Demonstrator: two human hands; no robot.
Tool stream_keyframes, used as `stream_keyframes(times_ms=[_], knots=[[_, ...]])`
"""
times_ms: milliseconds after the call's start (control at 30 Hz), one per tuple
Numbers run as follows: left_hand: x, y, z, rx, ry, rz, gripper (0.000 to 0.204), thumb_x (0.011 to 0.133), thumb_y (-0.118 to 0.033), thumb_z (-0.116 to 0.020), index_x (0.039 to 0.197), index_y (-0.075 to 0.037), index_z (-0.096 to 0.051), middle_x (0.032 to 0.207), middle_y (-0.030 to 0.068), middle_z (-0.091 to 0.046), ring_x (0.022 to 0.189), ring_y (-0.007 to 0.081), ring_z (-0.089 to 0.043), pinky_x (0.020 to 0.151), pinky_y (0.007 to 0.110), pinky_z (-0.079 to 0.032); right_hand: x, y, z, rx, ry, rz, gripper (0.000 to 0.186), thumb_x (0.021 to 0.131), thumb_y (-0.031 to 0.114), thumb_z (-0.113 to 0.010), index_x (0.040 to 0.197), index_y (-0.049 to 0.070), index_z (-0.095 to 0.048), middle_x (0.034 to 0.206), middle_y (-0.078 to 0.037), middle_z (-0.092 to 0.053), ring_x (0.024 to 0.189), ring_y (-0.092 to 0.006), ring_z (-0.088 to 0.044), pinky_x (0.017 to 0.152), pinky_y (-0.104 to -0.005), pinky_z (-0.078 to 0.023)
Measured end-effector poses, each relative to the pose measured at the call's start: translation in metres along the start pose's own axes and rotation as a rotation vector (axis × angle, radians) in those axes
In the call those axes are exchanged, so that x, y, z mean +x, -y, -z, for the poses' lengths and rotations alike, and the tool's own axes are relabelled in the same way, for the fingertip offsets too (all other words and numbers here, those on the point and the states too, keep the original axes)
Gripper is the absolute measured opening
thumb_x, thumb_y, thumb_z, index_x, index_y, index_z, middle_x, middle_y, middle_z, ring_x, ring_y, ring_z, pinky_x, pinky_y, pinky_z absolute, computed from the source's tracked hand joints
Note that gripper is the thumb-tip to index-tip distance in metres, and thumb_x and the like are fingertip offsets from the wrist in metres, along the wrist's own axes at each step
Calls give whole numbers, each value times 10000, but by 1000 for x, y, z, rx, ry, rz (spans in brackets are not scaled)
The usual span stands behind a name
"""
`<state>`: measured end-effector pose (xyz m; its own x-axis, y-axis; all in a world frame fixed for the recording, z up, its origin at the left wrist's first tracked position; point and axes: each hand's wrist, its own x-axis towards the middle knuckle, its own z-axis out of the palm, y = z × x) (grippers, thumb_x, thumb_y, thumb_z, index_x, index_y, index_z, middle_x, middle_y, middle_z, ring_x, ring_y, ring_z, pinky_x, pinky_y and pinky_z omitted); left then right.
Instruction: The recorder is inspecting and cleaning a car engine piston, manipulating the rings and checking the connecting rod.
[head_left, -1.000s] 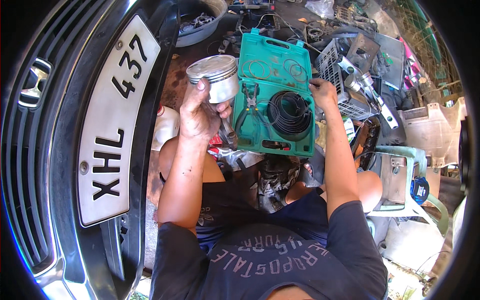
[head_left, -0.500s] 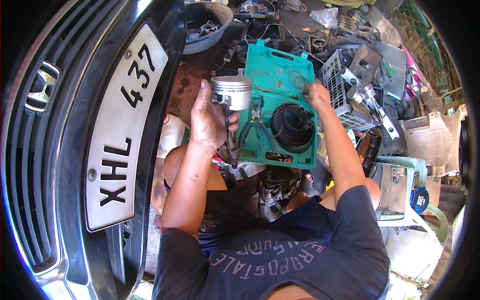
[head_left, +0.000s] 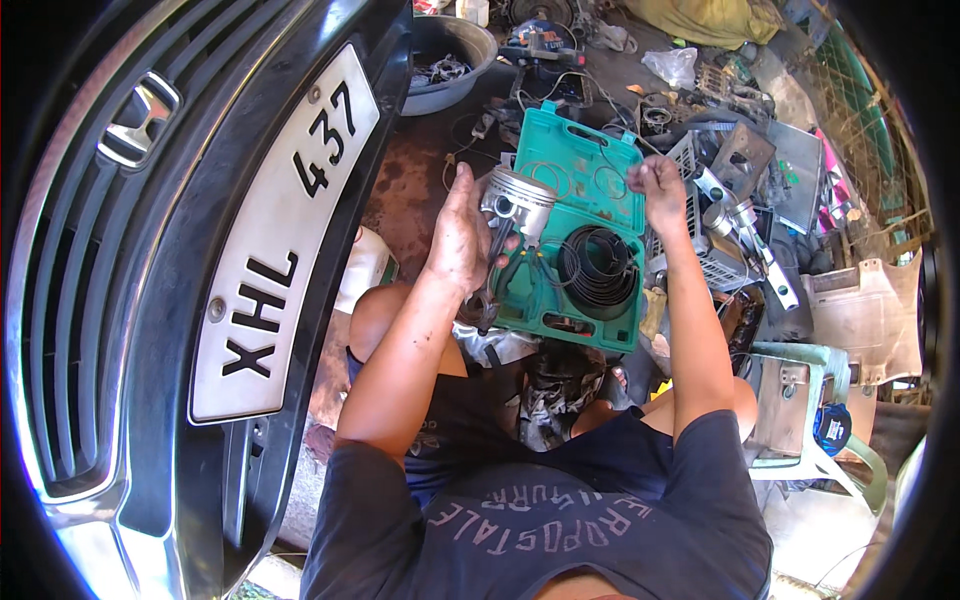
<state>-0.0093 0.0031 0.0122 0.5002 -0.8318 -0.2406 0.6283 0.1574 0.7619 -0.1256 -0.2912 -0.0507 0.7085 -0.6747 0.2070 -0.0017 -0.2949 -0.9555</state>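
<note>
The left hand (head_left: 458,240) is clamped on a silver, ring-grooved piston (head_left: 517,203) with its connecting rod hanging below, held over the open green case (head_left: 585,245). The right hand (head_left: 657,190), fingers curled together, hovers above the case's lid; whether it pinches anything cannot be told.

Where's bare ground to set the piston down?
The left hand holds the piston. Bare floor lies between the car bumper, the basin and the green case. Right of the case, by the right hand, metal parts crowd the ground.
</note>
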Motion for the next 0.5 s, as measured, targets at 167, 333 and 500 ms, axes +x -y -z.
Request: stream_keyframes(times_ms=[167,333,500], knots=[[-5,-1,-7,67,-11,12,774,826,-745,-241,1341,-185,-383,909,4,-581,612,113,-440,480,250,-285,-38,109,-47,383,215,301,92,917,10,-487,1004,8,-517,929,-69,-620,841,-145,-597,751,-264,-494],[-6,-1,-12,108,24,0,856,783,-794,-210,1311,-150,-406,918,9,-583,618,104,-426,472,240,-261,-65,144,-53,-71,377,549,100,830,-34,-581,910,3,-629,937,-80,-630,872,-184,-603,785,-297,-481],[-9,1,-12,125,8,22,722,814,-732,-304,1217,-162,-492,844,2,-581,588,100,-424,458,236,-270,-78,142,-55,-227,461,592,154,768,-70,-621,889,20,-653,1024,-103,-593,975,-215,-579,854,-322,-460]])
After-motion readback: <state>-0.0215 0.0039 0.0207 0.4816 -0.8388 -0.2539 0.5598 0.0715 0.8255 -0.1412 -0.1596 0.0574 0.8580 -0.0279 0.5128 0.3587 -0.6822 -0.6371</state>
